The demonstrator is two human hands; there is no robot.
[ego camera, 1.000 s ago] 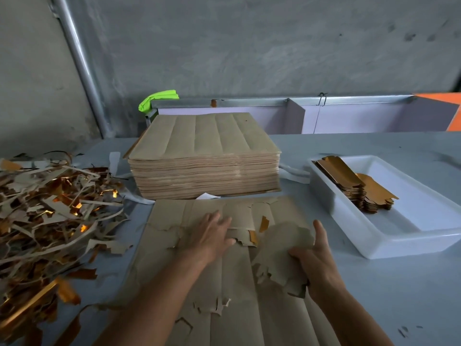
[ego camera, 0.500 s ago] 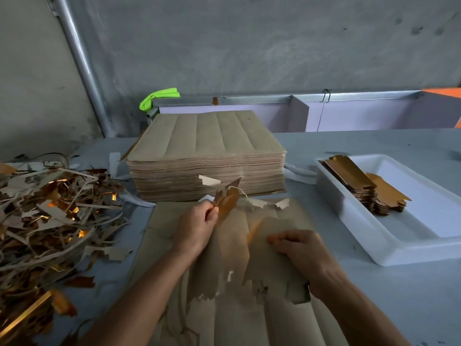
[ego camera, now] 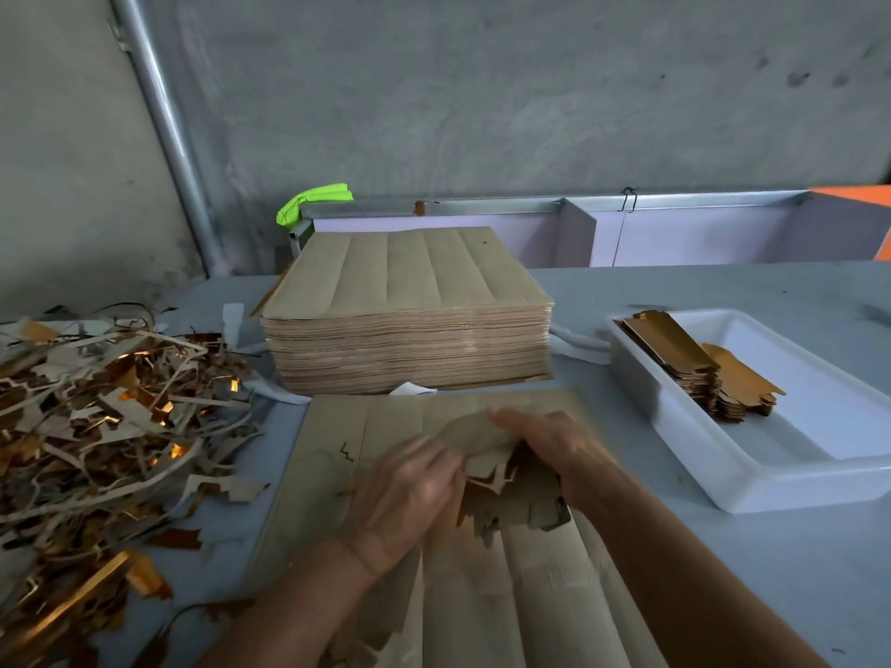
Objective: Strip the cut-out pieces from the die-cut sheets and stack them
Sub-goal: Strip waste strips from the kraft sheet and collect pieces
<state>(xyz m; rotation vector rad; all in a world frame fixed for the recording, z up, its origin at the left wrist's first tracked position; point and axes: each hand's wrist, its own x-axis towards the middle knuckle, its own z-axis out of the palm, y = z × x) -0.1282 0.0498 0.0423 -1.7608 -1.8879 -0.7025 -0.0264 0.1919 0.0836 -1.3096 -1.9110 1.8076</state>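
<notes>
A brown die-cut sheet (ego camera: 506, 585) lies flat on the table in front of me. Over its middle, my left hand (ego camera: 405, 494) and my right hand (ego camera: 554, 445) together hold a crumpled wad of torn brown waste paper (ego camera: 501, 484). Both hands are blurred by motion. Behind the sheet stands a thick stack of die-cut sheets (ego camera: 410, 320). Stripped gold-faced cut-out pieces (ego camera: 694, 368) are stacked in a white tray (ego camera: 795, 479) at the right.
A large heap of brown and gold waste strips (ego camera: 106, 412) covers the table's left side. A metal pole (ego camera: 168, 122) and grey wall stand behind. A green object (ego camera: 313, 200) and lilac panels (ego camera: 675, 233) line the back edge.
My left hand dropped from the sheet's far edge to its middle, and both hands gathered the torn waste into a wad. The lifted gold-backed scrap is out of sight.
</notes>
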